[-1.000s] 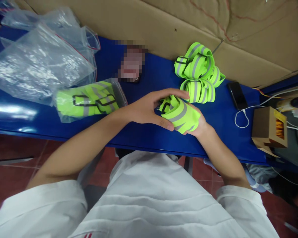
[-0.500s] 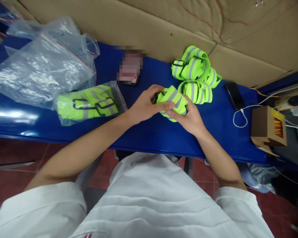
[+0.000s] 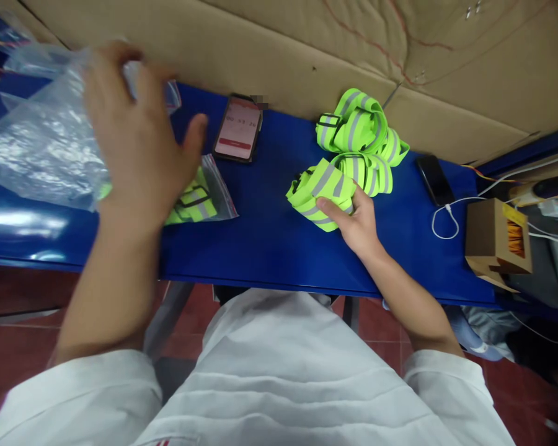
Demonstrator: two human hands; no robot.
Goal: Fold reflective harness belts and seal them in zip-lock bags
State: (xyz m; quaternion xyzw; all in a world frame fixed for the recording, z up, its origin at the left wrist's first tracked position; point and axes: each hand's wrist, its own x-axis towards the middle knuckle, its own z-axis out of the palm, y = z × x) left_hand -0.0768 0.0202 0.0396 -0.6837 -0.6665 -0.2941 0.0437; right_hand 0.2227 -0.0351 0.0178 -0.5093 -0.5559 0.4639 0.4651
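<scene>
My right hand grips a folded neon-green strap with grey reflective stripes, thumb on top, over the blue table. My left hand, somewhat blurred, is raised at the left with its fingers apart and nothing in it. Below and behind that hand lies a clear zip bag holding another green strap with black buckles, partly hidden by my wrist. Large clear plastic bags are spread at the far left, next to my left hand. More coiled green straps rest just behind the held one.
A lit phone lies near the back edge of the blue table. To the right are a black phone, a white cable and an open cardboard box with orange contents. Brown cardboard stands along the back.
My left hand has let go of the folded strap and moved left, up over the bagged strap and plastic bags. My right hand still holds the folded strap in nearly the same place.
</scene>
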